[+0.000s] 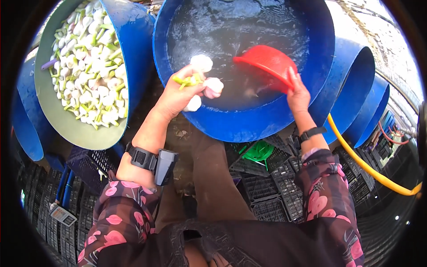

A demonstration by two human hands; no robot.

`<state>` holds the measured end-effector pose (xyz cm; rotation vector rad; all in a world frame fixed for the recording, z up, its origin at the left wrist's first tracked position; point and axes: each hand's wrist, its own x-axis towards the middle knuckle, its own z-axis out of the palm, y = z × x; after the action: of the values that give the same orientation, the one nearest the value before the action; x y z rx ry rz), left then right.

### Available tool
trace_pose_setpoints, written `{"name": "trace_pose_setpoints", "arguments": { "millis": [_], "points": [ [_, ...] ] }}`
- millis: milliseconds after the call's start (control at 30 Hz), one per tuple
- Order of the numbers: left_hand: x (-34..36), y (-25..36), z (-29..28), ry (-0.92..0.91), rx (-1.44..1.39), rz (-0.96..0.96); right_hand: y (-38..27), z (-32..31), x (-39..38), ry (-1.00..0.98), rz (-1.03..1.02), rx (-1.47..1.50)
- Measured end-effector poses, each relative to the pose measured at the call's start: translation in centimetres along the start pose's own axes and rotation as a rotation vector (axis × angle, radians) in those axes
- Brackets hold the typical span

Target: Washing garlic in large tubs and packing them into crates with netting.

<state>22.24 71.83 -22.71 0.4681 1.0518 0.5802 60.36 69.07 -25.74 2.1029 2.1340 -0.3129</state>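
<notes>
My left hand point(174, 94) is closed around the green stems of a bunch of white garlic bulbs point(213, 87), three of which show past the fingers. The bunch is held over the near left part of a round blue tub point(240, 127) of murky, rippling water point(202, 29). On the right, my right hand point(299, 94) grips the rim of a red plastic basket point(272, 62). The basket is tilted on its side at the water; its inside is mostly hidden from view.
At the left stands a tub point(49, 118) heaped with trimmed garlic point(91, 71), a purple handle point(49, 64) sticking out. More blue tubs point(356, 89) line the right, beside a yellow hose point(369, 167). Black crates point(271, 189), a green net point(259, 151) and a small device point(63, 215) are below.
</notes>
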Motion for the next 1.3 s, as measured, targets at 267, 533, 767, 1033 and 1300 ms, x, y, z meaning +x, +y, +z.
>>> {"name": "trace_pose_setpoints", "arguments": {
  "millis": [267,533,767,1033,1300],
  "points": [
    [0.3,-0.2,1.6,-0.072,0.195,-0.088,-2.6,7.6,-3.0,-0.379,0.536,1.141],
    [-2.4,-0.3,2.5,-0.142,0.476,0.152,-8.2,2.2,-6.0,-0.362,0.943,1.613],
    [-13.5,2.6,-3.0,0.216,-0.054,0.106,-11.4,-2.3,-6.7,-0.159,0.930,1.730],
    [-33.2,-0.4,-22.1,0.875,-0.145,0.267,-11.4,-3.4,-6.6,-0.114,0.873,1.594],
    [-45.7,-13.5,-43.3,1.542,0.179,0.031,-8.3,-3.4,-9.9,-0.088,0.771,1.505]
  ]
}}
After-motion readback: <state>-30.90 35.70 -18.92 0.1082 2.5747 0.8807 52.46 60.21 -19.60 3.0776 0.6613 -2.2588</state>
